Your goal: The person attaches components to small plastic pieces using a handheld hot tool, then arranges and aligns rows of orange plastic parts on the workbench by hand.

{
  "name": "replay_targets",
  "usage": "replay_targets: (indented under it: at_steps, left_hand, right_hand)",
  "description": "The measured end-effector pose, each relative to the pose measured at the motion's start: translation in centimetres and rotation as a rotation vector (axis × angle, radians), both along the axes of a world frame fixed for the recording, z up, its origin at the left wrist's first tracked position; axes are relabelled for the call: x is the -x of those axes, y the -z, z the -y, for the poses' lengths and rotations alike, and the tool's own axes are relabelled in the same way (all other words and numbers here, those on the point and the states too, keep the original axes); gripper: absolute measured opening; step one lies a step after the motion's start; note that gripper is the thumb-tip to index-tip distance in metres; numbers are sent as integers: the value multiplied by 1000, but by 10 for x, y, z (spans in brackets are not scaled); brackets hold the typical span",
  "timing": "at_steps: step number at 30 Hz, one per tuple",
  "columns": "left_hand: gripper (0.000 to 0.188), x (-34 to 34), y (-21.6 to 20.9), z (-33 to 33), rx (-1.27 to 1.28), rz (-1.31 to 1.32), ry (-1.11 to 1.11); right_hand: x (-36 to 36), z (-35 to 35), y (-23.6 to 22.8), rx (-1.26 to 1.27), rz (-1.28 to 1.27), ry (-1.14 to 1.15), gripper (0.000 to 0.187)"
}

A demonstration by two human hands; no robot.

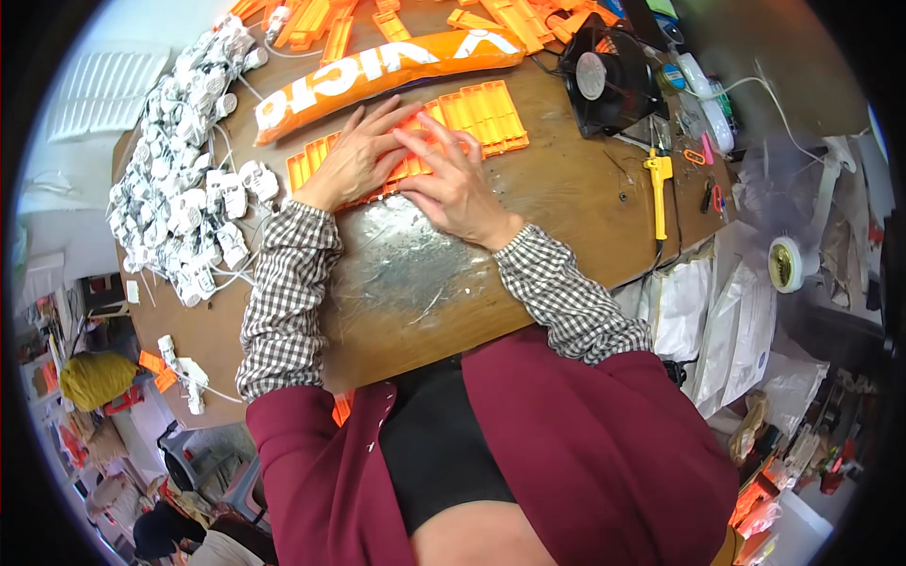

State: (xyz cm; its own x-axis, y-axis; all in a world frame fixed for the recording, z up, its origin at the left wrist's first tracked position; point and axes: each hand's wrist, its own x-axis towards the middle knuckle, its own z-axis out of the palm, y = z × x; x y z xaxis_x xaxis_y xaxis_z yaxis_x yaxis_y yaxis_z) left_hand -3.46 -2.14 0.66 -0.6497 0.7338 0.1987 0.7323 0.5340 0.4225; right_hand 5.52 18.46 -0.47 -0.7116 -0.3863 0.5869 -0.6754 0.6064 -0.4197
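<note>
A row of orange plastic trays or housings (486, 115), set side by side, lies across the middle of the table. Over its left half rests my left hand (360, 156), fingers stretched out and pointing up to the right. My right hand (455, 184) is at the middle of the row, fingers apart and bent, its thumb at the near edge. The fingertips of both hands almost meet and touch the row; the pieces beneath them are partly hidden. Just beyond the row lies a long, stuffed orange bag (377, 71) with white lettering.
White plastic parts with cords (189, 160) are heaped on the left. Loose orange pieces (316, 24) lie at the back. At right are a black fan (612, 75) and a yellow-handled soldering iron (658, 193). A shiny, dark-stained patch (406, 255) covers the near tabletop.
</note>
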Motion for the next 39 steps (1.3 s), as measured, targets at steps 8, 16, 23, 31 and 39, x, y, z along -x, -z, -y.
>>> replay_targets:
  at_steps: [8,16,23,31,39]
  left_hand:
    - [53,-12,-23,-15,26,-3,24]
    - [73,-26,-9,-41,151,-111,39]
    - [67,-30,-13,-41,123,-91,50]
    - [76,-38,-19,-38,127,-179,55]
    - [51,-63,-30,48,-299,-78,-386]
  right_hand:
    - [25,-110,-22,76,269,131,33]
    - [5,-126,-9,9,419,72,51]
    - [3,-125,0,130,370,42,42]
    - [3,-126,6,87,296,72,42]
    - [2,-137,-10,254,452,33,39]
